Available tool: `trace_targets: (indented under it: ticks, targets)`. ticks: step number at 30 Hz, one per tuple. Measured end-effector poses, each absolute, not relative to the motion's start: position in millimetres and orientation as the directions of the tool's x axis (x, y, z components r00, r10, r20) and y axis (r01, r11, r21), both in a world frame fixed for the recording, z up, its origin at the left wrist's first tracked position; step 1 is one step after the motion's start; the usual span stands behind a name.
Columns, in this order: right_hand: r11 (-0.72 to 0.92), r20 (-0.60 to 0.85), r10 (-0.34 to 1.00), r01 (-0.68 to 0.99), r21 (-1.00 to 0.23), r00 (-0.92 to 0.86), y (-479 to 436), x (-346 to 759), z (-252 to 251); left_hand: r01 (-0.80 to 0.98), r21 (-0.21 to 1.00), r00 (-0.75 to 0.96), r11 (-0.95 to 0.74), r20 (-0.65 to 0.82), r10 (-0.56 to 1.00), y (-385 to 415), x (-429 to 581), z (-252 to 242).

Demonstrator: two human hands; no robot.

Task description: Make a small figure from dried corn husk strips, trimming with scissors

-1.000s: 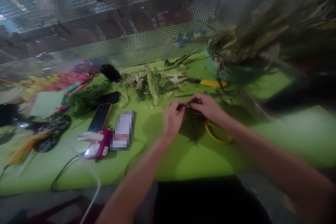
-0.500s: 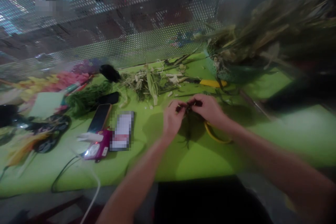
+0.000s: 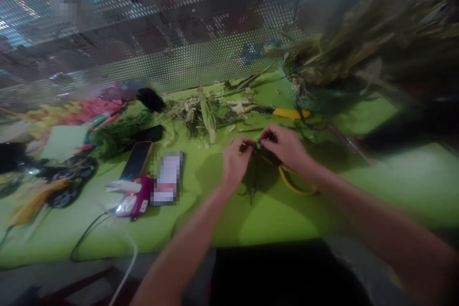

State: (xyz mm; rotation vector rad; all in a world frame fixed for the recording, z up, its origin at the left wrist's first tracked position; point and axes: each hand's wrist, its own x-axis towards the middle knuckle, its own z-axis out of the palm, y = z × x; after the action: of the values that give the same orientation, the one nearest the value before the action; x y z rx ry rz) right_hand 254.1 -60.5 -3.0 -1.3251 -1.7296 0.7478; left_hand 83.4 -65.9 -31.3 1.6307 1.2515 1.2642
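Note:
Above the green tabletop (image 3: 229,224), my left hand (image 3: 237,155) pinches a thin dark plant stem (image 3: 253,174), whose thin ends hang down. My right hand (image 3: 283,146) is closed at the top of the same stem, its fingertips almost touching those of my left hand. Something small and greenish shows between the fingertips, too blurred to name. A yellow loop (image 3: 292,184) lies under my right wrist. Behind my hands is a pile of dry plant scraps (image 3: 201,110), with a yellow handle (image 3: 291,113) at its right.
At the left lie two phones (image 3: 136,160), a purple device (image 3: 134,198) with cables, green foliage (image 3: 116,134) and pink and yellow flowers (image 3: 86,110). A green basket (image 3: 308,98) heaped with dry stalks stands at the back right, before a perforated metal screen (image 3: 161,48).
My right hand has risen slightly, and its fingers have shifted at the stem. The hanging stem ends have swung a little left. My left hand has hardly moved.

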Motion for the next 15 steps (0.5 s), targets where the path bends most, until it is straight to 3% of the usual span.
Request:
trace_targets:
  ticks: [5,11,15]
  targets:
    - [0.221,0.208,0.975,0.367,-0.904,-0.074,-59.2,255.4,-4.2,0.276,0.919,0.043,-0.283,0.282,0.958,-63.5,82.0,-32.3]
    - [0.090,0.036,0.991,0.446,-0.890,-0.127,-58.4,255.3,-4.2,0.285,0.916,0.031,-0.283,0.286,0.958,-64.1,82.5,-30.6]
    - [0.118,0.066,0.987,0.393,-0.912,-0.145,-56.6,253.7,-5.7,0.258,0.927,0.024,-0.274,0.277,0.961,-63.8,83.4,-33.2]
